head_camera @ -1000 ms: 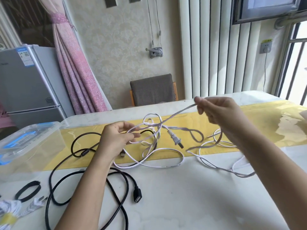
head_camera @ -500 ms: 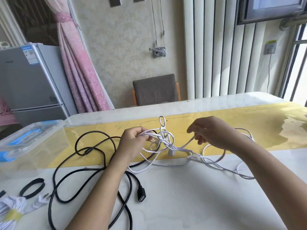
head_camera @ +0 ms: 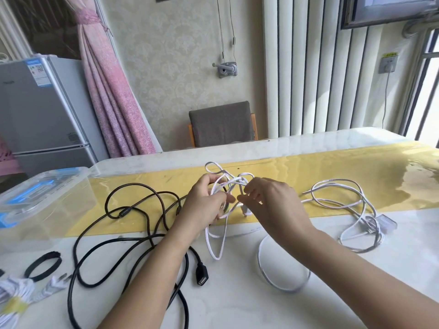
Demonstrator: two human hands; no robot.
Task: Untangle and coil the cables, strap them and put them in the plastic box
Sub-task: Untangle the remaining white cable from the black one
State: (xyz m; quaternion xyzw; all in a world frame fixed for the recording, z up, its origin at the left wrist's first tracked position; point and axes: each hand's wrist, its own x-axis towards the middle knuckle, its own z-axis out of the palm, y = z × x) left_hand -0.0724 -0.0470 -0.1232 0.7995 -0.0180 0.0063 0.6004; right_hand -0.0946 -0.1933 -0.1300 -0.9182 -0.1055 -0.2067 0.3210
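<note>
The left hand (head_camera: 205, 205) and right hand (head_camera: 270, 205) each pinch loops of the white cable (head_camera: 238, 180), its knot bunched between them. Better to slacken a loop and feed the plug end (head_camera: 245, 210) through than tug. The plastic box (head_camera: 35, 193) sits far left of them.

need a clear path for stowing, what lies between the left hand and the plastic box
Head view: loops of the black cable sprawl across the yellow runner between the left hand, gripping the white cable, and the plastic box.

Pink curtain (head_camera: 111, 96), grey fridge (head_camera: 40, 115), brown chair (head_camera: 221, 124), white radiator (head_camera: 308, 67).
</note>
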